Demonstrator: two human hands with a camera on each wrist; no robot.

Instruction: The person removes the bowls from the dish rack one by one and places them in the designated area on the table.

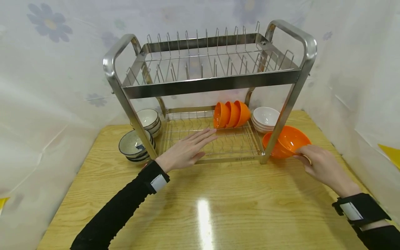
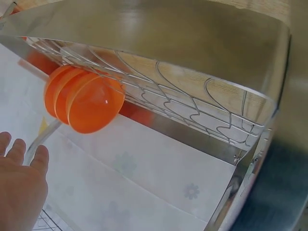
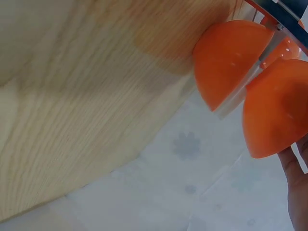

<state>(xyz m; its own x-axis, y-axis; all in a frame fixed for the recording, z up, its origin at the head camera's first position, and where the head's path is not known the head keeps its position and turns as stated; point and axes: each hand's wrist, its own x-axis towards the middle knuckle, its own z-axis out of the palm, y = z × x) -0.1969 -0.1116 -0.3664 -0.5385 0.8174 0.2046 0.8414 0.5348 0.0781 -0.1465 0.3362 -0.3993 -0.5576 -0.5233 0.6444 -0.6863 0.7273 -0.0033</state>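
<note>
My right hand [image 1: 323,166] pinches the rim of an orange bowl [image 1: 293,137] at the rack's right front leg. In the right wrist view this bowl is tilted and stands apart from a second orange bowl [image 3: 228,60], which rests on the table. Over the front of the lower rack shelf, my left hand [image 1: 187,149] is held with straight fingers and nothing in it. Three orange bowls [image 1: 222,116] stand on edge in a row at the shelf's back right; the left wrist view shows them [image 2: 96,103] beyond the left fingertips [image 2: 41,156].
A two-tier steel dish rack [image 1: 212,83] stands on the wooden table [image 1: 243,205]. Stacked white bowls [image 1: 265,116] sit right of it. Two stacks of patterned bowls [image 1: 132,144] are at its left. Floral sheeting [image 1: 53,86] surrounds the table.
</note>
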